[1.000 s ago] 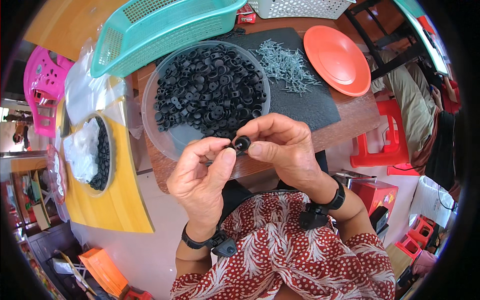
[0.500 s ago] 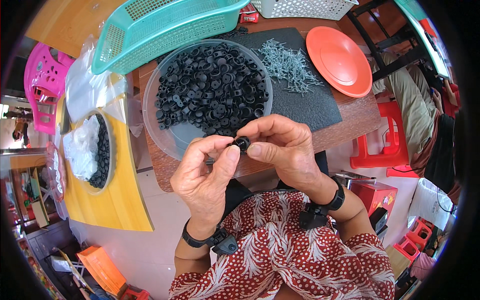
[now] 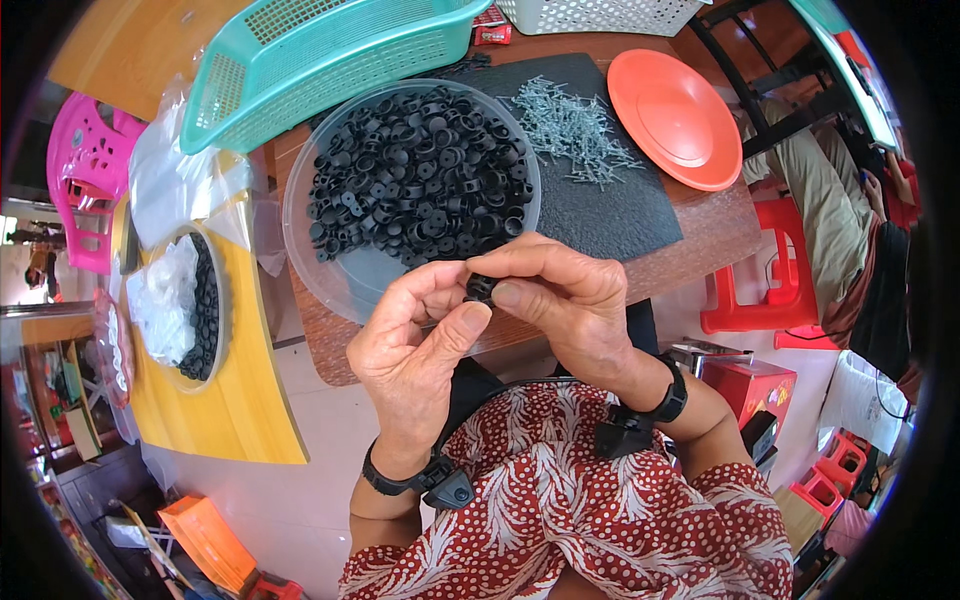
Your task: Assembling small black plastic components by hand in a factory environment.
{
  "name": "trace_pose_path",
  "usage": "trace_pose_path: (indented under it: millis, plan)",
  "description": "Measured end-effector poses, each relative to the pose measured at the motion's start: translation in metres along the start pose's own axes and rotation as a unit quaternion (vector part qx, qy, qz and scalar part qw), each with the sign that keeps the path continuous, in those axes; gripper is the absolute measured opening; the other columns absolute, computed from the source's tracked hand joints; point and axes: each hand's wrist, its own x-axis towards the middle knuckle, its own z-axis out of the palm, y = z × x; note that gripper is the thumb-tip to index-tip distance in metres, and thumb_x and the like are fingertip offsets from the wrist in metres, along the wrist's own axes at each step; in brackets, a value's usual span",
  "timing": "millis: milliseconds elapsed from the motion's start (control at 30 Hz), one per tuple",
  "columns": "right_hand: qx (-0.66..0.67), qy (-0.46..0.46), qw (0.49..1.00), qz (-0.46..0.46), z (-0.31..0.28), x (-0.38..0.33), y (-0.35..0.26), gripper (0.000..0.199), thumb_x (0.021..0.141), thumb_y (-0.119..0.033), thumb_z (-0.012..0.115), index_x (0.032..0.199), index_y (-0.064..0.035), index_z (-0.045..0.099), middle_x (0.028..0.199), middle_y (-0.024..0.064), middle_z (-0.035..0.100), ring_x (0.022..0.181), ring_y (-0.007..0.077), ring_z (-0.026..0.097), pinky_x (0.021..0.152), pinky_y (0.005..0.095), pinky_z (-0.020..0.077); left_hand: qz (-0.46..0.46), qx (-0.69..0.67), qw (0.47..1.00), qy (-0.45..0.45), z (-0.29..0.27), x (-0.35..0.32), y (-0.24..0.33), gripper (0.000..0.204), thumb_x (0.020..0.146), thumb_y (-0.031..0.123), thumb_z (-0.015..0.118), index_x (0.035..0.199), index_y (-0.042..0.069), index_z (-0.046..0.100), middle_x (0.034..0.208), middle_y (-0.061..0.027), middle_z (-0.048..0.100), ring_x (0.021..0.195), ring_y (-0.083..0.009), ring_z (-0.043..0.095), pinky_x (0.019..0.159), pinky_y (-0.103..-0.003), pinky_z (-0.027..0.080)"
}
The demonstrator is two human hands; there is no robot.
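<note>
Between both hands, just over the table's near edge, is a small black plastic ring-like part [image 3: 481, 288]. My left hand [image 3: 415, 335] pinches it from the left, thumb in front. My right hand [image 3: 560, 310] grips it from the right between thumb and forefinger, and these fingers cover much of it. Directly beyond the hands stands a round clear tub [image 3: 350, 290] holding a heap of similar black plastic parts [image 3: 425, 175]. A pile of silver screws [image 3: 578, 130] lies on a dark mat [image 3: 610, 220] to the right of the tub.
A green basket [image 3: 330, 60] and a white basket [image 3: 610, 15] sit at the back. An orange-red plate [image 3: 675, 120] lies at the table's right. On the left, a yellow board [image 3: 250, 380] bears another tub [image 3: 222, 345] of black parts. A red stool [image 3: 765, 270] and a seated person are at right.
My right fingers have closed in over the black part, covering more of it. My left hand has shifted slightly right. The pile and tub stay as they were.
</note>
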Motion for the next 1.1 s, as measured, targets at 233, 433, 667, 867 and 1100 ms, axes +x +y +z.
trace_pose_path:
  millis: [233,433,667,867,1100]
  plan:
    - [0.052,0.053,0.995,0.072,0.0052,-0.0035,-0.0088,0.018,0.08,0.006,0.061,0.098,0.0014,0.064,0.087,0.0029,0.063,0.079,0.0059,0.057,0.068,0.0195,0.0475,0.016,0.04,0.999,0.003,-0.0024,-0.0005,-0.0046,0.033,0.077,0.001,0.072,0.107,-0.006,0.061,0.088,-0.0036,0.061,0.078,-0.0076,0.055,0.074,-0.02,0.045]
    - [0.063,0.036,0.996,0.057,0.0016,-0.0049,-0.0035,0.014,0.08,0.005,0.062,0.094,0.0015,0.063,0.086,0.0025,0.063,0.077,0.0048,0.057,0.066,0.019,0.0485,0.013,0.03,0.999,-0.008,-0.0017,-0.0003,-0.005,0.033,0.076,0.001,0.072,0.106,-0.006,0.061,0.087,-0.003,0.061,0.077,-0.0075,0.054,0.072,-0.02,0.045]
    - [0.062,0.043,0.996,0.036,0.0005,-0.0048,-0.0025,0.014,0.08,0.005,0.063,0.093,0.0007,0.064,0.087,0.0031,0.061,0.078,0.0059,0.056,0.067,0.0193,0.0471,0.04,0.019,0.999,-0.003,0.002,-0.0006,-0.0067,0.031,0.077,-0.002,0.071,0.105,-0.007,0.06,0.087,-0.0037,0.061,0.077,-0.0078,0.054,0.072,-0.02,0.045]
    - [0.102,0.035,0.993,0.057,0.0005,-0.0049,-0.0018,0.014,0.079,0.007,0.062,0.092,0.0014,0.064,0.09,0.0041,0.06,0.08,0.0075,0.056,0.07,0.02,0.047,0.033,-0.007,0.999,0.003,0.0038,-0.001,-0.0075,0.034,0.077,0.0,0.071,0.108,-0.007,0.06,0.086,-0.0034,0.06,0.076,-0.0077,0.054,0.07,-0.019,0.045]
    - [0.177,0.039,0.98,0.08,0.0015,-0.0061,-0.0012,0.015,0.079,0.009,0.061,0.092,0.0011,0.064,0.092,0.0047,0.06,0.082,0.0087,0.058,0.071,0.0211,0.0492,0.026,0.01,1.0,-0.012,0.0014,-0.0013,-0.0093,0.036,0.078,0.003,0.071,0.111,-0.007,0.06,0.085,-0.0019,0.059,0.075,-0.007,0.052,0.069,-0.018,0.043]
